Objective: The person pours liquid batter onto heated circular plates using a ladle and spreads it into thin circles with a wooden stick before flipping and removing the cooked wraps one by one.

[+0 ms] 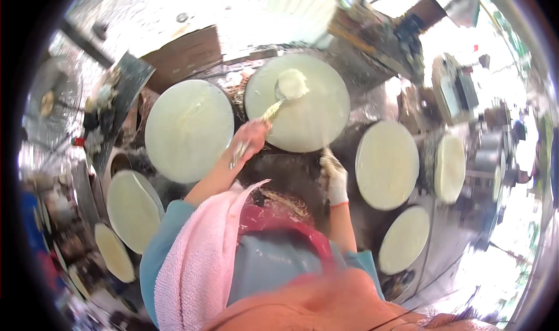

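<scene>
Left hand [249, 140] ladles batter [292, 84] onto round griddle [323, 118]; neighbouring griddles crowd close.

Right edge washed out by glare; gloved right hand [333, 179] blurred, grip unclear.

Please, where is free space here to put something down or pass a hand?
Little: a dark gap between the ladled round pale griddle disc, the white-gloved right hand and the body. Discs crowd everywhere else.

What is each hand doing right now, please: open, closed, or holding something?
Left hand: closed on the ladle handle, its bowl resting in batter on the round griddle.
Right hand: white-gloved, closed on a thin stick.
</scene>
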A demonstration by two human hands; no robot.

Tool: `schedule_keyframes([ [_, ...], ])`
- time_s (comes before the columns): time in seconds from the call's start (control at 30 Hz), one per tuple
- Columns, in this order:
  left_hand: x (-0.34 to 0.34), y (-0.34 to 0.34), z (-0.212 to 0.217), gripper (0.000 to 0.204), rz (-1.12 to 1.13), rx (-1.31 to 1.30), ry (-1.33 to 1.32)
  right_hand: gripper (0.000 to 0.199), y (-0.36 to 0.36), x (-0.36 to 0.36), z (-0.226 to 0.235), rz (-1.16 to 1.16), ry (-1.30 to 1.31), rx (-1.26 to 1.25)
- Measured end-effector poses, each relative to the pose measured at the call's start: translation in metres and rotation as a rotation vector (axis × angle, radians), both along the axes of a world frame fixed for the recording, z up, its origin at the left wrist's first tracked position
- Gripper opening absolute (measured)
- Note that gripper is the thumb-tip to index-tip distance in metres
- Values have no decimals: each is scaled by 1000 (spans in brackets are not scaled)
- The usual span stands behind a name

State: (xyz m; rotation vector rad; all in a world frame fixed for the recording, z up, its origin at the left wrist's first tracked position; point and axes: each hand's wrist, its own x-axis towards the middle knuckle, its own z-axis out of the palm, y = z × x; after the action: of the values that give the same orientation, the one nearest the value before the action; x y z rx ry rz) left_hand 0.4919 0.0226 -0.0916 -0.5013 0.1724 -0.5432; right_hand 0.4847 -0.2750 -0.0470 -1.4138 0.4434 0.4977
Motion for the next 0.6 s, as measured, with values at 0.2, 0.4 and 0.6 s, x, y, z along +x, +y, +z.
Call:
schedule_keyframes([
  [0.2, -51, -17, 100, 24, 233, 995, -237, 28, -35, 27, -47, 474, -77, -176],
  [0.4, -146, -26, 121, 23, 389, 1055, 14, 36, -91, 51, -113, 404, -273, -317],
  [0.6, -305, -50, 134, 25, 741, 1108, 322, 36, 19, -19, -40, 1012, 22, 74],
])
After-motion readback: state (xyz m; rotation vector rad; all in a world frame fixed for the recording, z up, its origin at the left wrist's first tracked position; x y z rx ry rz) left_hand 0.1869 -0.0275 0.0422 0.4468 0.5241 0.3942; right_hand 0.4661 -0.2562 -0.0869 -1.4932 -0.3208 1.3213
